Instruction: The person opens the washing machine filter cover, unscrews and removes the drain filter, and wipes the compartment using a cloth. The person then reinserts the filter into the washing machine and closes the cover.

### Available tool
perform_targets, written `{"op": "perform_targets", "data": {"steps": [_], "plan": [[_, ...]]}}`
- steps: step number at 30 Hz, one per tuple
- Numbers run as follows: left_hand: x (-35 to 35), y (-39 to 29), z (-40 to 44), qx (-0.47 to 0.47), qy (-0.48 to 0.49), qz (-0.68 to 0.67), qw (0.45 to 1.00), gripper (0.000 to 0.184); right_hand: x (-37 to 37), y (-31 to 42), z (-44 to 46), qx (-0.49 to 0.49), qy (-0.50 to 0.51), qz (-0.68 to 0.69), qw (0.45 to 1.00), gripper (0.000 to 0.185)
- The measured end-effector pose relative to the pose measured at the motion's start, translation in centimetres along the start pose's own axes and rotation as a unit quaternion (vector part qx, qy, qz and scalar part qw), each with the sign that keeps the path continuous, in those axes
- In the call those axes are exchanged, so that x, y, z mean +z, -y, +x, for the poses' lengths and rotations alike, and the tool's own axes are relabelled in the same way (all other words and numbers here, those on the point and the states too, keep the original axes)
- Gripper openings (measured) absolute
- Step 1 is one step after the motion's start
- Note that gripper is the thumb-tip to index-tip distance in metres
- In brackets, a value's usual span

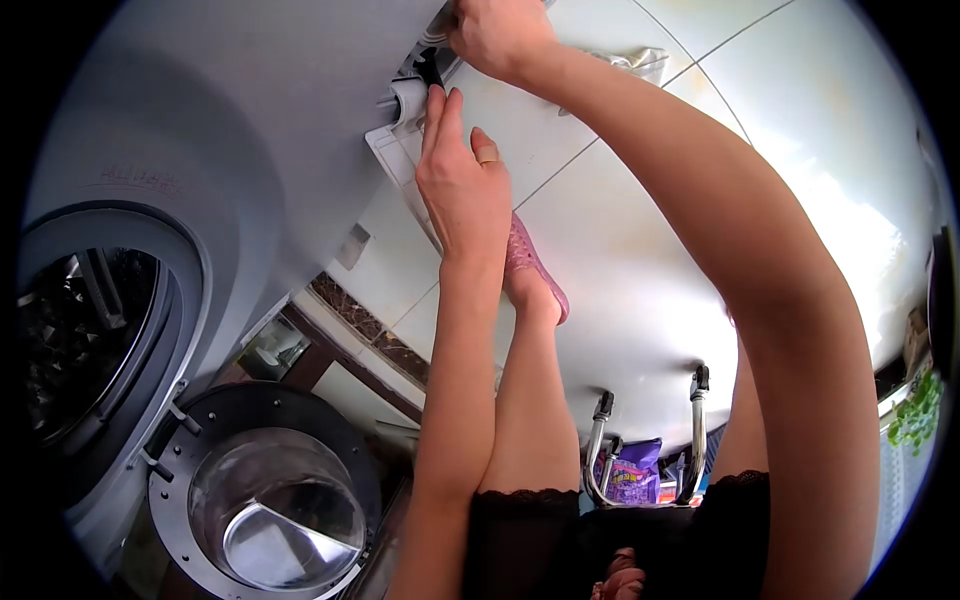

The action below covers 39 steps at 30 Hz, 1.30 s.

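My left hand point(465, 190) reaches up along the bottom edge of the grey washing machine point(300, 120). Its fingers are stretched out, with the tips touching or just beside a black piece point(428, 68) in a small opening. A white panel point(392, 150) hangs tilted by that opening, next to the fingers. Higher up, my right hand point(500, 35) is curled at the top of the same opening, partly cut off by the frame edge. What its fingers hold is hidden. A crumpled pale cloth or bag point(635, 62) lies on the tiles below the right forearm.
The machine's round door point(260, 500) hangs open at the lower left, beside the dark drum point(85, 340). Chrome legs point(697, 430) and a purple package point(632, 475) stand at the bottom. A pink shoe point(530, 262) rests on the tiled floor point(620, 270).
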<state>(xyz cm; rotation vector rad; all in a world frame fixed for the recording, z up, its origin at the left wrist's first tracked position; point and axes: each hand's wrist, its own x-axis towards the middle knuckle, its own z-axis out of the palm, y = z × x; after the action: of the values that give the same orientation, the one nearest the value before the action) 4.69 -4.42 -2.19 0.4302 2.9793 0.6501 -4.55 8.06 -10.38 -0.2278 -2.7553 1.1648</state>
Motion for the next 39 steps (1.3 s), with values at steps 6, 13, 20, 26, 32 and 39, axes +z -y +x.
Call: {"op": "perform_targets", "data": {"steps": [6, 13, 20, 26, 32, 39], "plan": [[-0.3, 0.5, -0.2, -0.004, 0.003, -0.018, 1.0, 0.039, -1.2, -0.2, -0.3, -0.128, 0.034, -0.188, 0.973, 0.02], [0.5, 1.1, -0.4, -0.04, 0.016, -0.044, 0.998, 0.04, -0.2, -2.2, -1.0, 0.27, 0.233, 0.51, 0.783, 0.032], [1.4, 1.7, -0.1, -0.07, 0.074, -0.048, 0.994, 0.044, 6.2, -3.7, 1.2, 0.252, 0.225, 0.896, 0.287, 0.023], [1.5, 1.7, -0.1, -0.034, 0.077, -0.059, 0.995, 0.045, 0.9, 0.4, -1.9, 0.187, 0.0, 0.268, 0.945, 0.018], [1.8, 1.9, -0.4, -0.047, 0.062, -0.043, 0.996, 0.045, 0.0, -1.5, -4.1, 0.333, 0.152, 0.438, 0.821, 0.019], [1.1, 1.4, -0.2, -0.052, 0.083, -0.064, 0.993, 0.044, 2.7, -2.4, -0.6, 0.273, 0.3, 0.906, 0.122, 0.042]]}}
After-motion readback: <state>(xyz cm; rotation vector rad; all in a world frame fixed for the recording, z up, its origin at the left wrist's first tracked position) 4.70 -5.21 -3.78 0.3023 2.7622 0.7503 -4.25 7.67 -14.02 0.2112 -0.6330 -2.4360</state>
